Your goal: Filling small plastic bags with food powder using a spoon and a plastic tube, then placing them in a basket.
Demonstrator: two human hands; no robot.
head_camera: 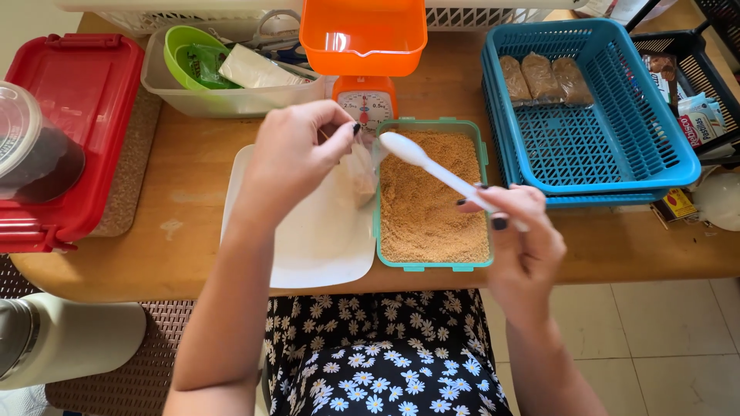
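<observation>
Spoon, one, gripped by right fingers; left fingers pinch one small bag.

Place: home kitchen or dining corner | Shown by: wooden table laden with an orange kitchen scale, plastic food tubs, blue basket of packed portions | Floor: pale tiles are seen

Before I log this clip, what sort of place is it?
Probably a home table used for packing food by hand: an orange kitchen scale, a green tub of brown granules, and filled bags in a blue basket.
</observation>
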